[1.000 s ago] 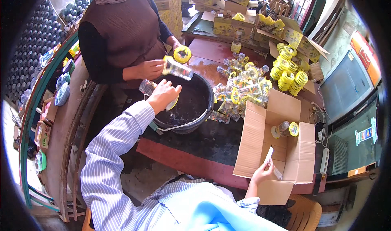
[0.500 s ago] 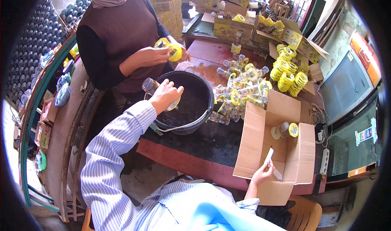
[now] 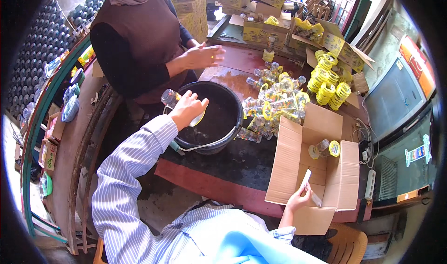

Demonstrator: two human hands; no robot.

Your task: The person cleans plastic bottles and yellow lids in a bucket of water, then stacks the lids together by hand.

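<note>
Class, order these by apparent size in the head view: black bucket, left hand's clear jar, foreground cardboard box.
1. Foreground cardboard box
2. Black bucket
3. Clear jar, partly covered by the left hand

Shirt (image 3: pixel 188 227): white stripes are lining blue-grey fabric. Left sleeve (image 3: pixel 118 189), long: loose folds are bunching. Left cuff (image 3: pixel 164 133), wide: matching stripes are showing. Cloth (image 3: pixel 260 247), plain light blue: is draping in front.

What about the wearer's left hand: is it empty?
No, the left hand is closed around a clear container at the black bucket.
</note>
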